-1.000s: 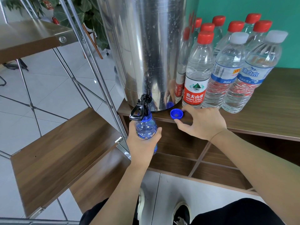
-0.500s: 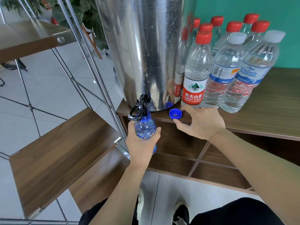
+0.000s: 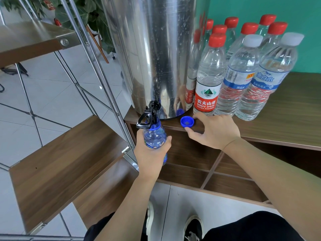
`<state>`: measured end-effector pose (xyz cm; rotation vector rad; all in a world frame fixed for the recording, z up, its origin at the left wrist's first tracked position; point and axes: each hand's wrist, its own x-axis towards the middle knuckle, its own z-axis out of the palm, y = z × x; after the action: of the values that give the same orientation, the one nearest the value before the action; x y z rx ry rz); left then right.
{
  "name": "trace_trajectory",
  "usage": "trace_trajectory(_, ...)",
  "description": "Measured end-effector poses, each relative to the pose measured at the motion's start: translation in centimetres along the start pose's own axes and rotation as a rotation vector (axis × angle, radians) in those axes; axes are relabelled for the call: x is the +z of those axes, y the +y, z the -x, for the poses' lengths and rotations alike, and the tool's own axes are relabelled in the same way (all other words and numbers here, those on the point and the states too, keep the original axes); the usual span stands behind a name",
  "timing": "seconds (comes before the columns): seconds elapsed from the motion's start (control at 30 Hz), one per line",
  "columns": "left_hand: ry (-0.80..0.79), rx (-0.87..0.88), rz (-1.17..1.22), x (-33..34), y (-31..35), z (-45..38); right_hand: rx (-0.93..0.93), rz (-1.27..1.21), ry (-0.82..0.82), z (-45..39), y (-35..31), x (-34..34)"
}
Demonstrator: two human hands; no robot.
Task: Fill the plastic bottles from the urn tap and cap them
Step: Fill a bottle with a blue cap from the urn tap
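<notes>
Blue bottle under the urn tap, cap awaiting.

The left hand (image 3: 152,150) grasps the blue translucent plastic bottle (image 3: 155,136), mouth beneath the black tap (image 3: 149,114) of the polished steel urn (image 3: 149,54). The right hand (image 3: 214,130) rests slack on the wooden shelf (image 3: 286,122), fingertips beside the one loose blue screw cap (image 3: 187,121), gripping nothing. Advised: hold the mouth square under the spout, cap promptly once full. Counted: eight red-capped clear bottles (image 3: 208,75), two white-capped (image 3: 238,75).

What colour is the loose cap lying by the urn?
Blue; the loose cap lies open side up, clearest in the head view.
</notes>
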<state>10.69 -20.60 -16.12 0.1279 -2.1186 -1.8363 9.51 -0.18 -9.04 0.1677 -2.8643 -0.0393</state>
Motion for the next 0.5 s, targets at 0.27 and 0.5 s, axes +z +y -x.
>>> trace_trajectory(0.27, 0.008, -0.007, 0.004, -0.11, -0.24, 0.03, 0.008, -0.033, 0.029, 0.08, -0.12, 0.1)
trace_trajectory(0.5, 0.007, -0.02, -0.003, -0.15, -0.21, 0.05, 0.013, -0.014, 0.016, 0.03, -0.17, -0.03)
